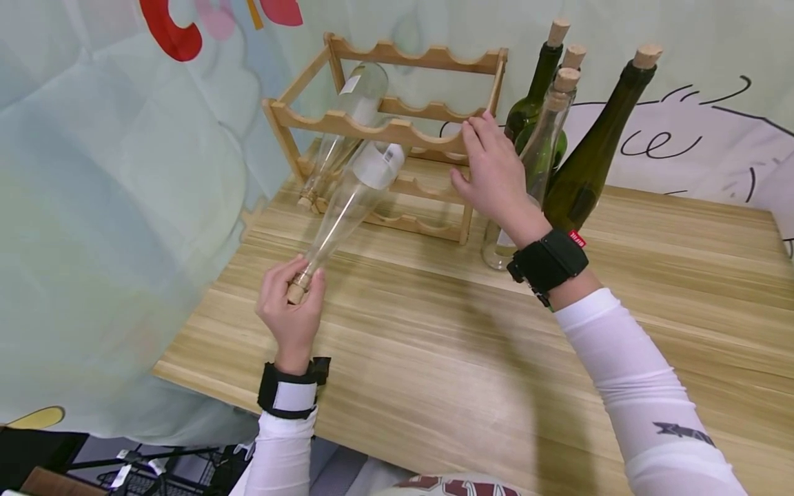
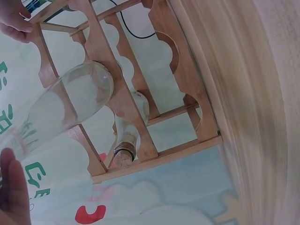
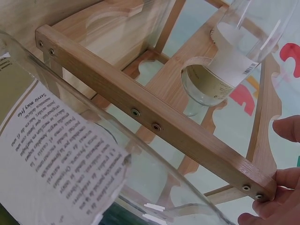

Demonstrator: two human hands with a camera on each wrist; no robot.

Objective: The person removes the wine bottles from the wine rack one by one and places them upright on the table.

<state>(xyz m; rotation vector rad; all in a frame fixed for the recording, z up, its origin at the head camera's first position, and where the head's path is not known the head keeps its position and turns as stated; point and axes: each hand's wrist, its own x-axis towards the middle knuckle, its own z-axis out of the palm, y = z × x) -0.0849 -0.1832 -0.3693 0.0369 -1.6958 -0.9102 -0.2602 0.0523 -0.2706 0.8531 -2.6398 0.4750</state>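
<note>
My left hand [image 1: 288,303] pinches the corked neck of a clear glass bottle [image 1: 344,210], which slants with its labelled base end at the front of the wooden wine rack [image 1: 428,141]. In the right wrist view, that bottle's base [image 3: 206,86] shows by the rack's rails. Fingers of my right hand [image 1: 496,169] grip the rack's upper front right corner, the thumb held apart from the wood in the right wrist view. A second clear bottle [image 2: 125,133] lies in the rack's left side, cork toward the front.
Right of the rack stand several corked bottles, among them a clear bottle [image 1: 546,148] and a leaning dark green bottle [image 1: 595,145]. The wooden table [image 1: 422,358] ends at a left edge beside a printed cloth backdrop [image 1: 124,207]. Dark equipment [image 1: 167,468] sits below, lower left.
</note>
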